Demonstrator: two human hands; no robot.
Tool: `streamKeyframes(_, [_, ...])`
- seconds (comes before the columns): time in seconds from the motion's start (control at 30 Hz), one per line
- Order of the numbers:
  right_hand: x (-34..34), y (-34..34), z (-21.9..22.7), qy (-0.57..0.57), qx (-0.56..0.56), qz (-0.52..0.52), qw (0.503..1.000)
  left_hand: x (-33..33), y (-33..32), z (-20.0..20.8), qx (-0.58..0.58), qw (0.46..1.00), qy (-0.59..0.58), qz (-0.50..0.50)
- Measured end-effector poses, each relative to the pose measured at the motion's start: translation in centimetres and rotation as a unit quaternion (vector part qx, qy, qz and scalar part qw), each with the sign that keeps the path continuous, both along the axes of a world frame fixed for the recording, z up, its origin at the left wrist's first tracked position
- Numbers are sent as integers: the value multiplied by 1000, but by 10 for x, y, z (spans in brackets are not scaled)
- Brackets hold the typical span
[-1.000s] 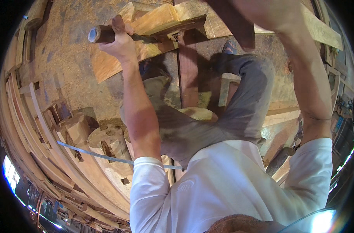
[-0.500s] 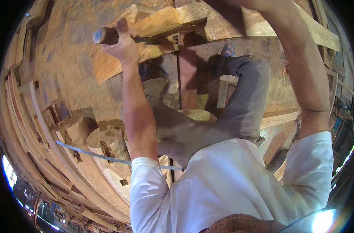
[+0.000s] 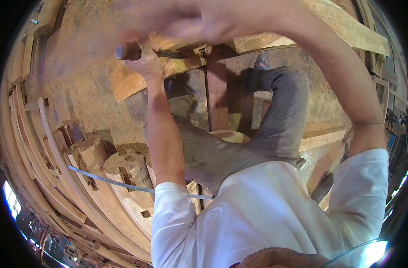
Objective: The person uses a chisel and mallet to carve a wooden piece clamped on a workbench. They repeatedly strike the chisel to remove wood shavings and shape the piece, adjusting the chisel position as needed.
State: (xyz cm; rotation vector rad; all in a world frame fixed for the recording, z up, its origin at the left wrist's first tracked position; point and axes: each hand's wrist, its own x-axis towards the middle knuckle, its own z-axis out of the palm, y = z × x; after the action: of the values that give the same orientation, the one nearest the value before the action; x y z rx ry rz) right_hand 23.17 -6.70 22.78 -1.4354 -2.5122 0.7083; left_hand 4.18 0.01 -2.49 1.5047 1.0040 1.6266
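Note:
My left hand point(image 3: 146, 63) is closed around the thick handle of a chisel point(image 3: 129, 51). Its dark blade point(image 3: 171, 54) points right, its end near a notch point(image 3: 203, 50) in a piece of pale timber point(image 3: 131, 81). Above it, my right hand point(image 3: 186, 18) sweeps across the top of the view, smeared by motion. Its fingers do not show clearly, and I cannot make out whether it holds anything. My right forearm hides part of the timber behind it.
A long pale plank point(image 3: 347, 29) extends toward the upper right. A reddish beam point(image 3: 217, 89) runs between my legs. At lower left lie several logs with cut slots point(image 3: 128, 167), long curved boards point(image 3: 56, 147) and a thin metal strip point(image 3: 114, 181).
My right hand has swung from the top edge leftward, over the chisel. My left hand still grips the chisel and sits slightly lower in the view.

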Motion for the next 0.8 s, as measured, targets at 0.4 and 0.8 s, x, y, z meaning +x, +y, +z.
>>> streamKeyframes(0.4, [-5,4,24,171,198,-19,965,17,-7,-4,-146,965,-184,-116])
streamKeyframes(0.8, [153,-16,-103,-136,-54,-333,931,-31,53,30,-238,916,-299,122])
